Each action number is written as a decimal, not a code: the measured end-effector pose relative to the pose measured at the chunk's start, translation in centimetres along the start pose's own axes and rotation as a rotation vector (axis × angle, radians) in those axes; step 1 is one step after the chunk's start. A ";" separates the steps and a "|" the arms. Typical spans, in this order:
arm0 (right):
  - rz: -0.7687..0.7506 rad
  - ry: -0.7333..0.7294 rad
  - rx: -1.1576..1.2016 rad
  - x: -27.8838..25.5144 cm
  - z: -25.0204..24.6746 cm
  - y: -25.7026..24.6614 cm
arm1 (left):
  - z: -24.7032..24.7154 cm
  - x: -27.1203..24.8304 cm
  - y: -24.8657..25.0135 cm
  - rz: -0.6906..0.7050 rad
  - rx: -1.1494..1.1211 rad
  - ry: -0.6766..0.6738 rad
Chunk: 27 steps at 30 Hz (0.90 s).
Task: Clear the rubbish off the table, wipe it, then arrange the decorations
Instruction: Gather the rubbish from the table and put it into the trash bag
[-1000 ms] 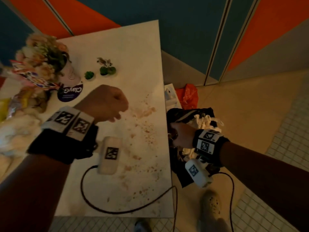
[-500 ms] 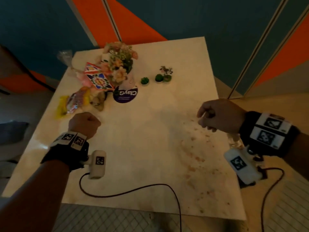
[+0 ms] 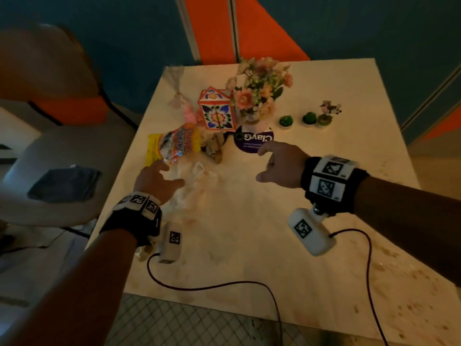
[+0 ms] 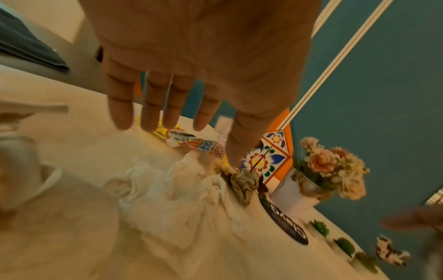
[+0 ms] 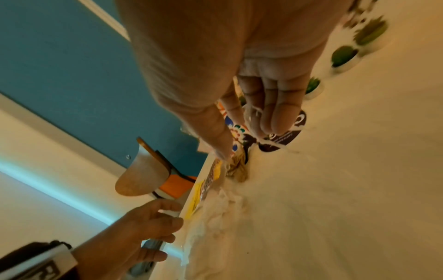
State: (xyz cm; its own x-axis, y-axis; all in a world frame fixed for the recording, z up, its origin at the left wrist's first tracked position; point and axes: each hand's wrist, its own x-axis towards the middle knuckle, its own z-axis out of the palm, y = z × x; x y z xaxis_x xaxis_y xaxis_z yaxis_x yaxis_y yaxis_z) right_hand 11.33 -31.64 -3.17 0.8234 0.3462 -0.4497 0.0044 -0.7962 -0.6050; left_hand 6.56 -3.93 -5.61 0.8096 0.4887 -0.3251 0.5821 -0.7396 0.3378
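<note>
My left hand [image 3: 159, 177] hovers open, fingers spread, above a crumpled white plastic bag [image 3: 197, 182] [image 4: 172, 195] on the white table [image 3: 249, 233]. Just beyond lies a yellow and orange snack packet [image 3: 173, 146] [image 4: 194, 144] and a crumpled brown wrapper [image 3: 214, 148] [image 4: 244, 183]. My right hand [image 3: 277, 163] [image 5: 258, 106] is open over the table near a dark round ClayG disc [image 3: 253, 142]. A patterned paper box [image 3: 217, 109], a vase of flowers [image 3: 260, 93] and small green plants [image 3: 309, 118] stand behind.
Brown stains [image 3: 399, 283] speckle the table's near right part. A chair [image 3: 57, 151] with a dark cloth [image 3: 64, 183] on its seat stands left of the table. Clear and pink wrappers [image 3: 185, 108] lie behind the box. The wall is teal and orange.
My view swung left from the bin side to the table's rubbish. Both hands went from closed fists to open, and reached forward toward the bag and the disc.
</note>
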 end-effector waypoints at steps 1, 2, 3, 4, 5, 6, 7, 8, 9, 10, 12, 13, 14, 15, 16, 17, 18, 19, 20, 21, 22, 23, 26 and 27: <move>-0.009 -0.010 -0.018 1.0 0.8 -0.9 | 0.3 0.1 -0.2 0.002 0.011 -0.063; -0.015 -0.027 -0.033 1.9 1.7 -1.8 | 0.8 0.1 -0.4 0.009 0.037 -0.121; -0.020 -0.053 -0.051 2.8 2.5 -2.6 | 1.4 0.1 -0.6 0.029 0.079 -0.165; -0.027 -0.080 -0.071 3.6 3.5 -3.5 | 2.1 0.1 -0.8 0.060 0.133 -0.193; -0.034 -0.099 -0.094 4.3 4.4 -4.1 | 2.7 0.1 -0.8 0.093 0.196 -0.213; -0.041 -0.111 -0.124 5.1 5.3 -4.7 | 3.3 0.1 -0.8 0.121 0.254 -0.230; -0.058 -0.108 -0.151 5.8 6.1 -5.1 | 3.9 0.2 -1.0 0.141 0.298 -0.249; -0.082 -0.090 -0.179 6.4 6.6 -5.6 | 4.4 0.3 -1.2 0.157 0.326 -0.264; -0.104 -0.054 -0.198 7.1 6.8 -6.0 | 4.8 0.4 -1.3 0.171 0.336 -0.270; -0.114 -0.008 -0.211 8.0 6.9 -6.3 | 5.2 0.5 -1.4 0.185 0.323 -0.257; -0.113 0.088 -0.232 9.7 6.6 -6.6 | 5.9 0.9 -1.7 0.215 0.242 -0.191; -0.105 0.125 -0.248 10.6 6.4 -6.7 | 6.2 1.1 -1.9 0.240 0.200 -0.157; -0.088 0.153 -0.273 11.5 6.3 -6.7 | 6.4 1.2 -2.0 0.267 0.159 -0.131; -0.075 0.170 -0.294 12.3 6.5 -6.7 | 6.5 1.2 -2.0 0.283 0.118 -0.116; -0.067 0.183 -0.315 12.8 6.5 -6.9 | 6.5 1.3 -2.0 0.285 0.086 -0.106; -0.067 0.190 -0.326 13.5 6.8 -7.0 | 6.6 1.4 -1.9 0.276 0.067 -0.098; -0.061 0.181 -0.346 14.1 7.1 -7.1 | 6.5 1.4 -1.7 0.261 0.049 -0.092; -0.066 0.167 -0.363 14.5 7.5 -7.2 | 6.4 1.4 -1.5 0.248 0.029 -0.085; -0.083 0.153 -0.379 14.8 7.9 -7.4 | 6.2 1.4 -1.3 0.246 0.015 -0.083; -0.095 0.145 -0.384 15.2 8.2 -7.5 | 6.1 1.4 -1.0 0.255 0.025 -0.098; -0.091 0.138 -0.399 15.4 8.4 -7.5 | 6.0 1.5 -0.7 0.265 0.058 -0.131; -0.081 0.132 -0.423 15.6 8.5 -7.4 | 5.9 1.7 -0.3 0.272 0.102 -0.172; -0.028 0.093 -0.491 15.6 8.5 -6.7 | 6.1 2.2 1.0 0.278 0.214 -0.259; -0.025 0.093 -0.490 15.7 8.4 -6.4 | 6.3 2.4 1.3 0.284 0.228 -0.261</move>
State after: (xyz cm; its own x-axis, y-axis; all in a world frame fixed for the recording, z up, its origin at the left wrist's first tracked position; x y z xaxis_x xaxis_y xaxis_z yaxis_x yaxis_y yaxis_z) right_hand 19.44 -16.88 -11.89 0.8668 0.3398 -0.3650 0.2720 -0.9356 -0.2249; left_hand 8.77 -6.64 -11.46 0.8716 0.1401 -0.4699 0.2847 -0.9248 0.2523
